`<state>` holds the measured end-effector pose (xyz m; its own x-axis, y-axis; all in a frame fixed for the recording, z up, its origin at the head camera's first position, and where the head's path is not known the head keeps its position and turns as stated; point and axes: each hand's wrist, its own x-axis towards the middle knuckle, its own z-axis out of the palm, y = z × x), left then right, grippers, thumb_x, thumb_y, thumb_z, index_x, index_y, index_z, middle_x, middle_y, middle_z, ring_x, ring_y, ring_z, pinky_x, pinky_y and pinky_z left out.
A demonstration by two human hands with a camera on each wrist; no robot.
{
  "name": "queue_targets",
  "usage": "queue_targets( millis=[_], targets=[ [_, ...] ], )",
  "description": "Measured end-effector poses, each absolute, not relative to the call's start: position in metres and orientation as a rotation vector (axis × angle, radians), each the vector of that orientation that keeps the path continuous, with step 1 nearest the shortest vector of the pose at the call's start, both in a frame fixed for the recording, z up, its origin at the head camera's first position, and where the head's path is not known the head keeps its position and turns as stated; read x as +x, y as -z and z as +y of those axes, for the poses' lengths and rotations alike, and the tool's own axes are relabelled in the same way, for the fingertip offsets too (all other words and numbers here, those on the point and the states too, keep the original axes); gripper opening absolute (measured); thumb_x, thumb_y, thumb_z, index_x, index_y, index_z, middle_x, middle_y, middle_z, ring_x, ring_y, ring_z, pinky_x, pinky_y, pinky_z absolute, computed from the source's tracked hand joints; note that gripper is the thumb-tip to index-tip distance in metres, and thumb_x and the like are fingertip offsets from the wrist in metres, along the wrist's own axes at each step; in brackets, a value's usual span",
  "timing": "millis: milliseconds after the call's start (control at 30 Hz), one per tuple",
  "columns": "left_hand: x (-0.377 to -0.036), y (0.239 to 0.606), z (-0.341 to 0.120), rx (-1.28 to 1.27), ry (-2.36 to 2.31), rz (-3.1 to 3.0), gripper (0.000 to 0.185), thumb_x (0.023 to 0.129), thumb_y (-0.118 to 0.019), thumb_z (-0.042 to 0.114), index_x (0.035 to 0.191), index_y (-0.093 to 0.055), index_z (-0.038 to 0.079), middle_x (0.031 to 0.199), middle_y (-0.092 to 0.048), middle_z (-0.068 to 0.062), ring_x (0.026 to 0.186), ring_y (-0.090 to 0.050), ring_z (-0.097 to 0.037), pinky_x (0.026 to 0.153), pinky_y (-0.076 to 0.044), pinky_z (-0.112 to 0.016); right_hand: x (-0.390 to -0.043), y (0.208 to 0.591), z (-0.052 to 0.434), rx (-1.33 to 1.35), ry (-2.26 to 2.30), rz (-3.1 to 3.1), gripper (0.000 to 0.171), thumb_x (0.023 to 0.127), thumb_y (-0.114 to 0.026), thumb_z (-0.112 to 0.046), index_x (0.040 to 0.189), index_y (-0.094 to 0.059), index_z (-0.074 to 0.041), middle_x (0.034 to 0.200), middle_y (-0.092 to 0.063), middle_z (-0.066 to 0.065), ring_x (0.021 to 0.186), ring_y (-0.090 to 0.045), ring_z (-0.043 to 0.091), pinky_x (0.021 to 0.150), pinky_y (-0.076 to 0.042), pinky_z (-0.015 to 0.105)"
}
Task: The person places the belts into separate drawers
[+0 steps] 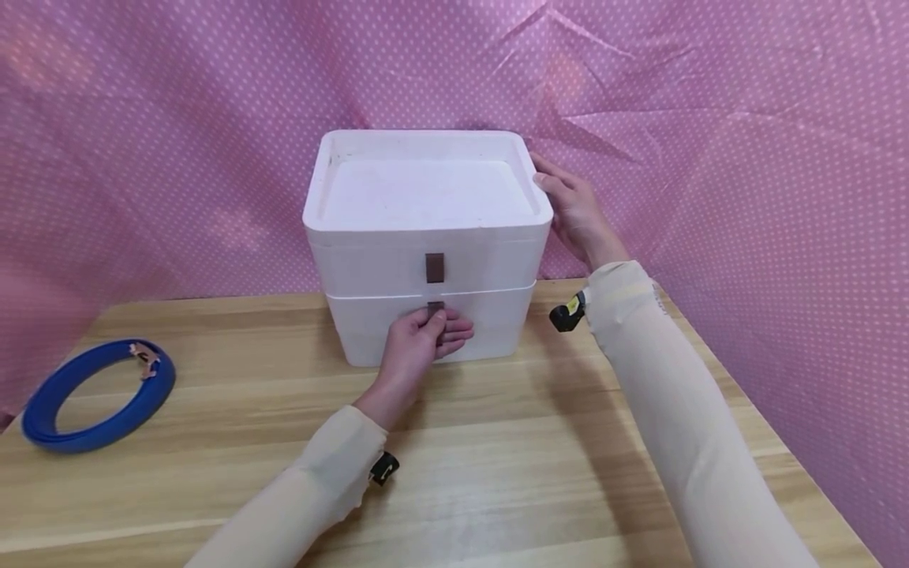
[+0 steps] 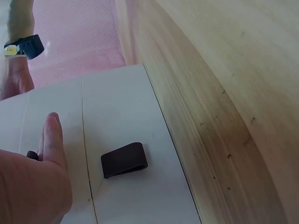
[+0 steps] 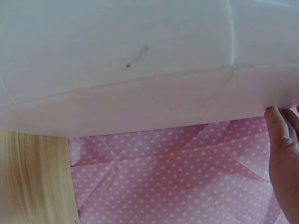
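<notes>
A white two-tier storage box [image 1: 355,264] stands on the wooden table, a brown tab on each tier. My left hand [image 1: 419,339] is at its front, fingers fairly straight, covering part of the lower tab [image 1: 435,306] in the head view. The left wrist view shows that lower tab [image 2: 124,160] clear of the left hand [image 2: 35,186], with a small gap apparent. Above it, the upper tab [image 1: 435,268] hangs uncovered in the head view. My right hand [image 1: 575,209] rests against the box's right side, fingers toward the back, largely straight in the right wrist view.
A coiled blue belt [image 1: 60,402] with a copper-coloured buckle [image 1: 145,359] lies on the wooden table [image 1: 490,473] at the left. Pink dotted cloth [image 1: 213,158] hangs close behind the box and along the right side. The box's top [image 1: 426,193] is recessed with a raised rim.
</notes>
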<state>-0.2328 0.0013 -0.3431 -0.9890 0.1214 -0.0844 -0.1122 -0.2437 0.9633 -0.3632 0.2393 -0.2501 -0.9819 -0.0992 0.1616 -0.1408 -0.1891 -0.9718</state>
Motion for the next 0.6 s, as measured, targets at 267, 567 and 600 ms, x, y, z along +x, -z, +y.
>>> queue_targets(
  millis=[267,567,600],
  targets=[
    [-0.240,0.345,0.000,0.059,-2.334,1.792,0.026,0.105,-0.046,0.009,0.114,-0.059,-0.012,0.105,-0.069,-0.025,0.095,-0.070,-0.030,0.086,-0.058,-0.036,-0.365,0.250,0.242,0.296,-2.401,-1.946,0.047,0.098,-0.061,-0.015,0.144,-0.050,-0.014,0.147,-0.048,0.001,0.128,-0.049,0.023,0.094,-0.053,0.028],
    [-0.243,0.348,-0.010,0.083,-2.271,1.840,0.026,0.100,-0.058,0.009,0.110,-0.061,-0.015,0.090,-0.071,-0.024,0.082,-0.073,-0.029,0.077,-0.061,-0.038,-0.365,0.249,0.240,0.324,-2.410,-1.953,0.048,0.098,-0.061,-0.015,0.145,-0.050,-0.013,0.148,-0.047,0.000,0.128,-0.049,0.023,0.094,-0.053,0.028],
    [-0.243,0.349,-0.010,0.067,-2.255,1.840,0.026,0.099,-0.059,0.008,0.111,-0.061,-0.015,0.090,-0.071,-0.024,0.082,-0.073,-0.029,0.077,-0.061,-0.038,-0.365,0.249,0.241,0.333,-2.407,-1.954,0.048,0.098,-0.060,-0.015,0.145,-0.049,-0.013,0.148,-0.047,0.001,0.128,-0.049,0.023,0.093,-0.053,0.027]
  ],
)
